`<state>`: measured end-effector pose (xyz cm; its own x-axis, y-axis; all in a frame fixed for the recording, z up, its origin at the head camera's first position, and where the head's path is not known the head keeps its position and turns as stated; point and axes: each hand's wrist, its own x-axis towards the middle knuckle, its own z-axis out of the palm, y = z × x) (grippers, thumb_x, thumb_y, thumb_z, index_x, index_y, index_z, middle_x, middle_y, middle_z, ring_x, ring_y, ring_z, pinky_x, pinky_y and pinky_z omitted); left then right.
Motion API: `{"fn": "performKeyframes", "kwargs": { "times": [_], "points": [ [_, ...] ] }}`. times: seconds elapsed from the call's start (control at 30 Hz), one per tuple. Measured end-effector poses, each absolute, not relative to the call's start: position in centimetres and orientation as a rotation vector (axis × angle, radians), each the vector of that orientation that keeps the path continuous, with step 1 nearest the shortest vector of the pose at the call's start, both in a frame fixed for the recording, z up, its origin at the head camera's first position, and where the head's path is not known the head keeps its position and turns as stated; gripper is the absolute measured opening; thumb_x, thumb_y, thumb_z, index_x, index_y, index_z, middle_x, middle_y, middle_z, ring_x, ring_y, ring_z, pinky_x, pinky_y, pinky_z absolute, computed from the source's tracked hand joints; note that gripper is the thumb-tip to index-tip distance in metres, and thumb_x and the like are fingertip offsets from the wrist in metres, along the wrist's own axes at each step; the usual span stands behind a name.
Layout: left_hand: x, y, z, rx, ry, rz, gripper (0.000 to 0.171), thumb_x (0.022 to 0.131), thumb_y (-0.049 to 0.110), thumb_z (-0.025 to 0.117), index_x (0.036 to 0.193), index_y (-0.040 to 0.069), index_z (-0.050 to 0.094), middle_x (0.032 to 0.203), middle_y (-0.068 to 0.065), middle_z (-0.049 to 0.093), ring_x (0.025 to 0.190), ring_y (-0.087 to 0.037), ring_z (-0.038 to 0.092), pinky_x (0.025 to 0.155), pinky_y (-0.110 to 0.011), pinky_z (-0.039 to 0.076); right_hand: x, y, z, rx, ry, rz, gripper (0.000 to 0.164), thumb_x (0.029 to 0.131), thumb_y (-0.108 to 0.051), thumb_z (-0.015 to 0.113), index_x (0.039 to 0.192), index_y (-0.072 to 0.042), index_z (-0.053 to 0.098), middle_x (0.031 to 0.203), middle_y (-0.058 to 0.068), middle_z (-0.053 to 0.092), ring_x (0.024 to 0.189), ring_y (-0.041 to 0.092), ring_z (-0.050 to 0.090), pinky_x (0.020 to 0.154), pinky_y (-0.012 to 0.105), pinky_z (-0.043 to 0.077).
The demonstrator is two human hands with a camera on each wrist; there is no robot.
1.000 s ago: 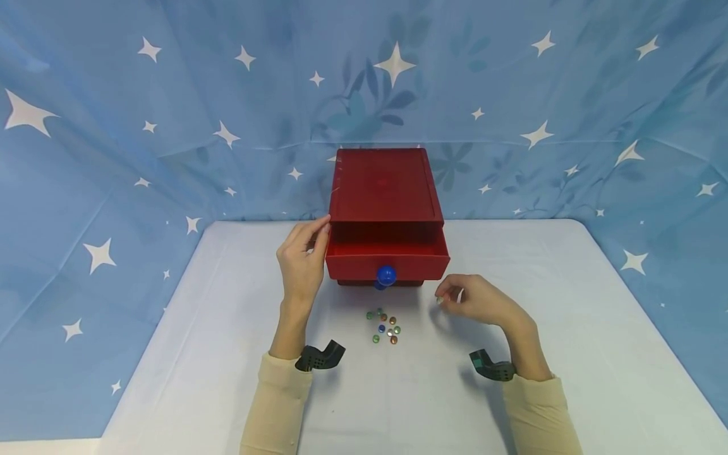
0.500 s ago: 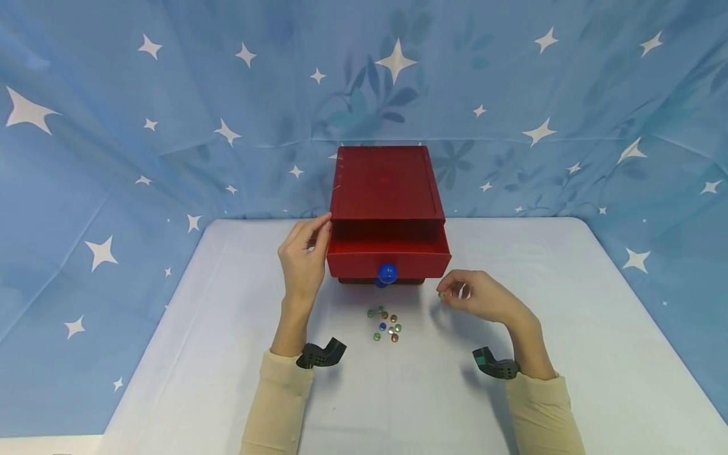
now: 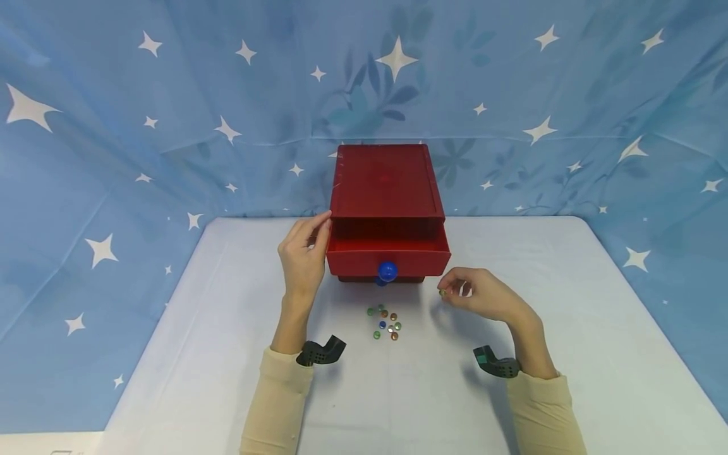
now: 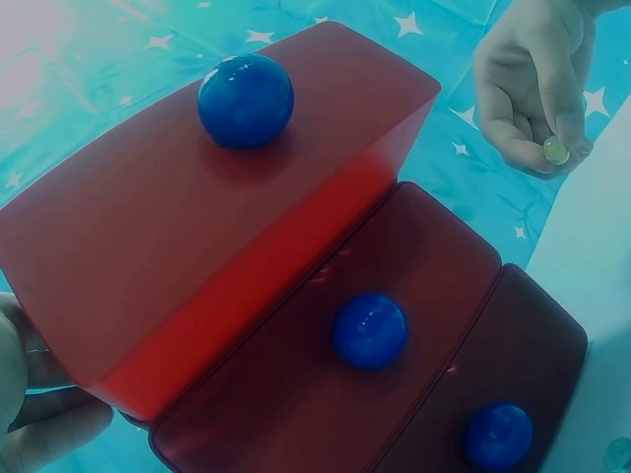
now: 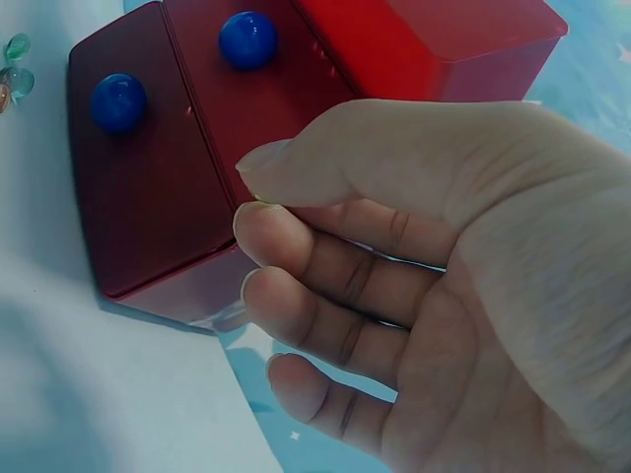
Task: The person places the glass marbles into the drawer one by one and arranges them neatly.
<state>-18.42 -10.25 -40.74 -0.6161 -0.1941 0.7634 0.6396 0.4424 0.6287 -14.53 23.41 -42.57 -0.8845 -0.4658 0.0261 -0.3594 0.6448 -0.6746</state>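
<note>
A red box [image 3: 387, 180] sits at the middle of the tabletop's [image 3: 227, 303] back edge. It has three drawers, one above the other, each with a round blue knob. The top drawer [image 3: 358, 264] is pulled out, and its knob [image 3: 388, 272] points toward the front edge. The two lower drawers are pushed in.

The left hand [image 3: 303, 256] is on the side of the box nearer the tabletop's left edge. Its fingers are mostly straight and touch the box by its top front corner.

The right hand [image 3: 478, 294] is up above the tabletop, just past the drawer's corner on the side of the right edge. Its thumb and finger pinch one small yellow-green marble [image 4: 556, 150].

Nine more marbles [image 3: 382, 325] lie in a loose bunch in front of the box, well in from the left and right edges. Four are green, three are orange, one is blue and one is whitish.

Behind the back edge hangs a blue cloth [image 3: 256, 95] with white stars.
</note>
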Motion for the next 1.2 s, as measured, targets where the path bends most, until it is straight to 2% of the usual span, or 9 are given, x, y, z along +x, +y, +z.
{"fn": "performKeyframes", "kwargs": {
  "times": [0.6, 0.8, 1.03, 1.2],
  "points": [
    [-18.6, -10.4, -40.5, -0.378, -1.869, -1.278, 0.021, 0.097, 0.015, 0.066, 0.114, 0.008, 0.076, 0.095, -0.011, 0.073, 0.077, -0.021, 0.070, 0.076, -0.012, 0.056, -14.1, 23.3, -41.4, -0.717, 2.756, -1.089, 0.017, 0.087, -0.008, 0.071, 0.098, -0.020, 0.070, 0.085, -0.011, 0.067, 0.081, 0.010, 0.058, 0.074, 0.029, 0.051],
    [-18.6, -10.3, -40.5, -0.378, -1.872, -1.276, 0.020, 0.096, 0.014, 0.067, 0.113, 0.007, 0.076, 0.093, -0.011, 0.073, 0.076, -0.021, 0.070, 0.075, -0.012, 0.055, -13.6, 23.9, -40.9, -0.754, 2.839, -1.155, 0.019, 0.087, -0.007, 0.071, 0.095, -0.024, 0.069, 0.085, -0.011, 0.066, 0.081, 0.007, 0.058, 0.074, 0.028, 0.050],
    [-18.6, -10.3, -40.7, -0.376, -1.879, -1.281, 0.020, 0.096, 0.014, 0.067, 0.113, 0.009, 0.077, 0.094, -0.010, 0.074, 0.076, -0.020, 0.070, 0.074, -0.013, 0.056, -13.1, 24.1, -40.5, -0.746, 2.875, -1.219, 0.017, 0.087, -0.007, 0.071, 0.095, -0.021, 0.069, 0.087, -0.004, 0.069, 0.083, 0.006, 0.058, 0.076, 0.022, 0.048],
    [-18.6, -10.3, -40.8, -0.368, -1.878, -1.276, 0.020, 0.096, 0.014, 0.067, 0.113, 0.008, 0.077, 0.094, -0.010, 0.074, 0.076, -0.021, 0.070, 0.074, -0.011, 0.055, -13.0, 24.0, -40.4, -0.785, 2.888, -1.270, 0.021, 0.086, -0.002, 0.071, 0.095, -0.021, 0.069, 0.084, -0.008, 0.067, 0.083, 0.006, 0.058, 0.077, 0.019, 0.048]
  ]
}}
